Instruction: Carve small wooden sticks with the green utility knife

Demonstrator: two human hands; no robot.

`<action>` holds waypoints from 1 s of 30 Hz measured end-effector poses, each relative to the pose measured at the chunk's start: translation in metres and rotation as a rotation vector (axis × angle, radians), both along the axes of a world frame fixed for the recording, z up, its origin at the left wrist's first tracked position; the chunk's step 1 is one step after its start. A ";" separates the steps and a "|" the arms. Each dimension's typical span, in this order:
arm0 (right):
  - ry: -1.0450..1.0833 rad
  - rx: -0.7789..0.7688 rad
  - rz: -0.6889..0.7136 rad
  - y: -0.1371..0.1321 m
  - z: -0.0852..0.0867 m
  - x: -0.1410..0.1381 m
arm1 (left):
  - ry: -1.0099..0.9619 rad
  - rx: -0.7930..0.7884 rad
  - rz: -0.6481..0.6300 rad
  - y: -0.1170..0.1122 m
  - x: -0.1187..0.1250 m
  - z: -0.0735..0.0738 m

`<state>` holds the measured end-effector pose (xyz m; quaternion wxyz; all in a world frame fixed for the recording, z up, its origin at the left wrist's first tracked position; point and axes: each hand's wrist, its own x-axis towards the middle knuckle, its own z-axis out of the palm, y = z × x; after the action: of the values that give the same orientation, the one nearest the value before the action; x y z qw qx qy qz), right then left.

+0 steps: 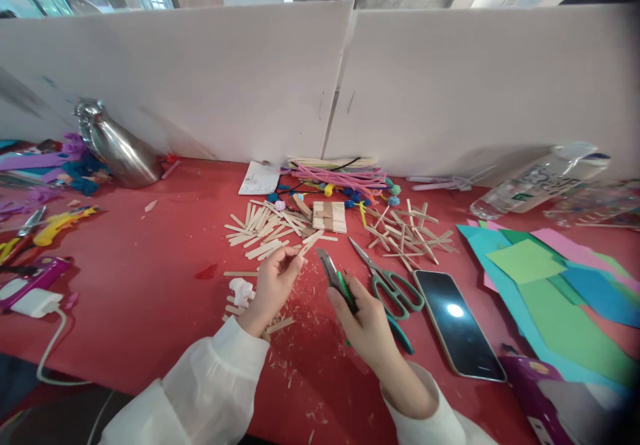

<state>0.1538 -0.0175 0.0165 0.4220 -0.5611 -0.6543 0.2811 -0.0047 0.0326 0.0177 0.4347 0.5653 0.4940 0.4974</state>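
One cutter (346, 291), right hand (369, 325); stick (311, 241), left hand (274, 286) (blade edge (326, 265) just apart).

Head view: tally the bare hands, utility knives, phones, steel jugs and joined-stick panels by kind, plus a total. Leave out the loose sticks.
Bare hands: 2, the left hand and the right hand
Utility knife: 1, in the right hand
Phone: 1
Steel jug: 1
Joined-stick panel: 1
Total: 6
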 end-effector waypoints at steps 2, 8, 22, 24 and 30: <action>-0.048 0.016 0.028 0.000 -0.001 0.000 | -0.058 -0.020 0.003 0.001 0.001 -0.003; -0.166 0.072 0.058 -0.001 -0.002 -0.001 | -0.125 -0.062 -0.038 -0.001 0.003 -0.005; -0.276 0.161 0.020 -0.002 -0.001 0.000 | -0.085 -0.055 -0.035 -0.002 0.003 0.001; -0.283 0.162 0.023 -0.002 0.000 0.000 | -0.082 -0.044 -0.022 -0.003 0.005 0.003; -0.283 0.163 0.024 -0.002 -0.002 0.001 | -0.047 -0.005 0.019 -0.003 0.005 -0.001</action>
<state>0.1544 -0.0196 0.0149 0.3663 -0.5512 -0.7345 0.1503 0.0005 0.0299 0.0169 0.4427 0.5477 0.4903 0.5135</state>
